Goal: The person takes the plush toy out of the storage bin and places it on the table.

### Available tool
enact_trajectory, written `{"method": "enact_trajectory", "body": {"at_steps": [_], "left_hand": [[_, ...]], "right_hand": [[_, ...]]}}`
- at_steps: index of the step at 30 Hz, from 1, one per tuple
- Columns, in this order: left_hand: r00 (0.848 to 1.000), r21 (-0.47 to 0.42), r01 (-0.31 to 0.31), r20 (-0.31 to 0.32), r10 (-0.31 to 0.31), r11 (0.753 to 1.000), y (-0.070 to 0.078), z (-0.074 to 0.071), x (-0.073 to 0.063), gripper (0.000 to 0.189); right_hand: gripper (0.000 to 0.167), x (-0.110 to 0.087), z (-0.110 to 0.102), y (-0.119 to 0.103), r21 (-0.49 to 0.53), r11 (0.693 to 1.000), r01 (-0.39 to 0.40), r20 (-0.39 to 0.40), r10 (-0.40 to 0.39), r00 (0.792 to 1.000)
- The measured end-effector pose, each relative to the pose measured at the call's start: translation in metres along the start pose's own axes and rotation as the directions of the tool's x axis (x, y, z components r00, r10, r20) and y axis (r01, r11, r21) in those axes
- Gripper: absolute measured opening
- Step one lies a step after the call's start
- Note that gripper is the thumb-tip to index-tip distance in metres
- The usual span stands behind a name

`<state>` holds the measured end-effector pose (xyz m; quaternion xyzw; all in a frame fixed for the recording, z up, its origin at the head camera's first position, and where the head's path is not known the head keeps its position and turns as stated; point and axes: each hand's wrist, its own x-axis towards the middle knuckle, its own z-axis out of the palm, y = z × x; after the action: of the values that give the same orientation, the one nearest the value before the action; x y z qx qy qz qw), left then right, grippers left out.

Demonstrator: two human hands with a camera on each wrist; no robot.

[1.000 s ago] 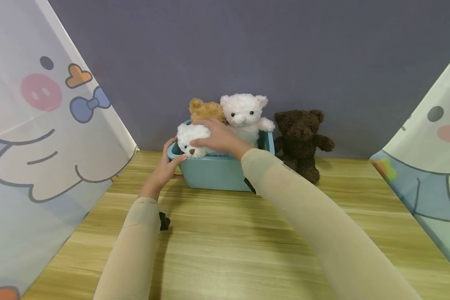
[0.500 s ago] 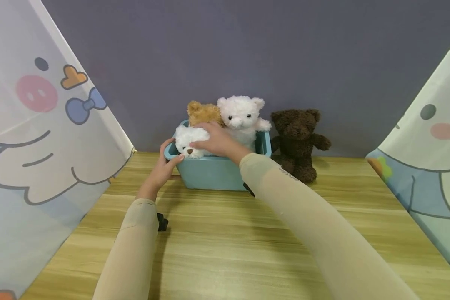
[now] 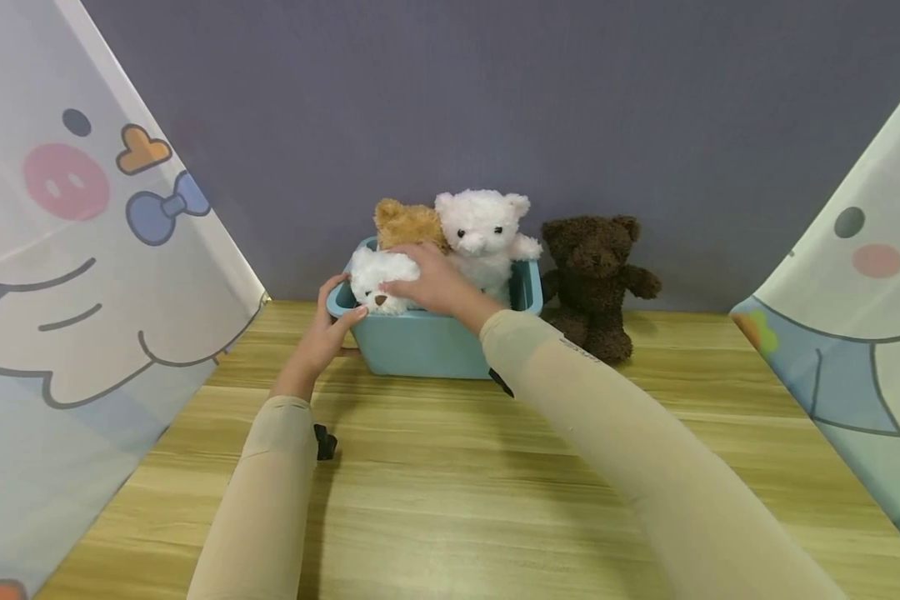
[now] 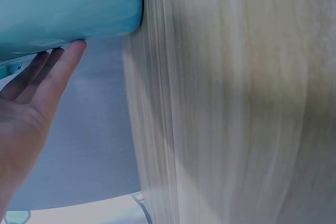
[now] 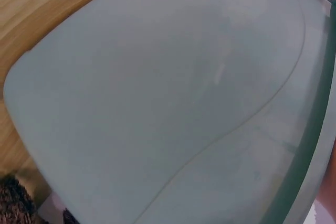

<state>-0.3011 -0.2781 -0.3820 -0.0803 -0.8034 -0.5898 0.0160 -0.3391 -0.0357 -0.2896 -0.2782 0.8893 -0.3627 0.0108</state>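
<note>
In the head view, a light-blue plastic bin (image 3: 423,347) holds three teddy bears. My left hand (image 3: 321,335) grips its left end, thumb on the front rim and fingers along the end wall. Those fingers (image 4: 55,80) reach against the bin's side in the left wrist view. My right hand (image 3: 441,282) holds a small white teddy bear (image 3: 375,268) lying at the bin's left front, its face toward me. Behind it a tan teddy bear (image 3: 407,225) shows mostly its head. A larger white teddy bear (image 3: 482,227) sits upright toward the bin's right, one arm over the rim.
A dark brown teddy bear (image 3: 594,262) stands on the wooden table (image 3: 420,483) just right of the bin. Close behind rises a grey wall (image 3: 450,92). Printed cartoon curtains (image 3: 67,275) flank the table on both sides.
The whole scene has shifted slightly left in the head view. Both hands keep their places on the bin and the small white teddy bear.
</note>
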Motion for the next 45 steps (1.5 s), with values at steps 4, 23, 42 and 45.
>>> {"method": "enact_trajectory", "body": {"at_steps": [4, 23, 42, 45], "left_hand": [[1.000, 0.001, 0.011, -0.003, -0.011, 1.000, 0.000, 0.002, -0.001, 0.080], [1.000, -0.004, 0.026, -0.012, -0.026, 1.000, 0.000, -0.003, -0.002, 0.083], [0.999, -0.015, 0.030, -0.014, -0.031, 0.999, 0.000, -0.002, 0.001, 0.083], [0.999, -0.017, 0.034, -0.011, -0.034, 0.999, 0.000, -0.002, 0.002, 0.083]], "right_hand": [[0.066, 0.003, -0.003, -0.004, -0.034, 0.999, 0.009, -0.020, -0.009, 1.000], [0.054, 0.001, -0.047, -0.035, -0.024, 0.999, 0.023, -0.025, -0.024, 0.999], [0.050, 0.002, -0.085, -0.049, 0.025, 0.999, -0.038, -0.055, 0.040, 0.998], [0.049, 0.002, -0.090, -0.048, 0.048, 0.998, -0.042, -0.053, 0.044, 0.998]]}}
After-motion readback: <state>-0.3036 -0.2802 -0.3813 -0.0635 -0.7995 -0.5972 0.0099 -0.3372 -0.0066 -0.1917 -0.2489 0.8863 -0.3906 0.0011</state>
